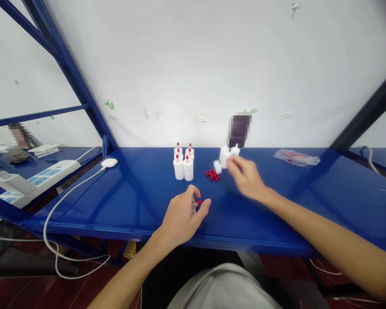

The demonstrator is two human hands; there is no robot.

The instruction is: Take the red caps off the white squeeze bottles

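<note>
**Right hand (246, 177) at the white-nozzled bottles (235, 150), left hand (184, 216) lower down**

Left hand, lower centre of frame: curled around a red-tipped bottle (194, 206), apparently grasping it. Nozzle slants up and to the right, emerging between thumb and forefinger; body hidden by the hand.

Right hand, right of centre: fingers bunched beside a small white object (217, 166). Motion blur; cannot tell whether they grip it, nor whether it is part of a bottle.

Key relation: white-nozzled bottles lie just up and left of the right hand, partly behind its fingers. Right hand clearly nearer; left hand well apart, lower left. The long axis of the one seen best is roughly upright, against the slanted axis of the bottle at the left hand. Exact count unclear.

Around: pile of red caps (212, 175) on the blue table (141, 193), between the hands. Six capped bottles (188, 169) upright in two columns, left of the pile. Clear bag (296, 157), red inside, farther right.
</note>
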